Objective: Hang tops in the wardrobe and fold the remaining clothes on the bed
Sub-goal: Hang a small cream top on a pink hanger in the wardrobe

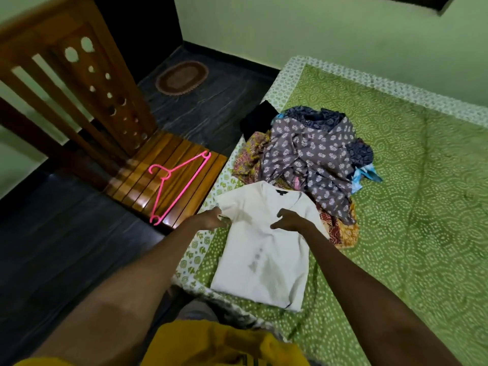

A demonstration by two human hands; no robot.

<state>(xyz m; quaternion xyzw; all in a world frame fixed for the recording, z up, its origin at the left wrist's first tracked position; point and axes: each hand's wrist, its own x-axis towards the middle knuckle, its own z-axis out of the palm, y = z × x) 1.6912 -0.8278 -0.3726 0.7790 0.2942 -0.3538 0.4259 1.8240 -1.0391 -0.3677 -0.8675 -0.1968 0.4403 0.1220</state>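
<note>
The person leans over the bed (396, 180), where a white top (261, 249) lies flat in the lower middle of the frame. The left hand (211, 220) pinches the top's left sleeve. The right hand (290, 220) hovers over the chest with loosely curled fingers, and I cannot tell if it holds cloth. The pile of printed clothes (311, 159) sits just above, touching the collar. The pink hanger (175, 186) waits on the wooden chair (132, 180) at the left. If only the sleeve is lifted, the top may bunch and drag the pile with it.
</note>
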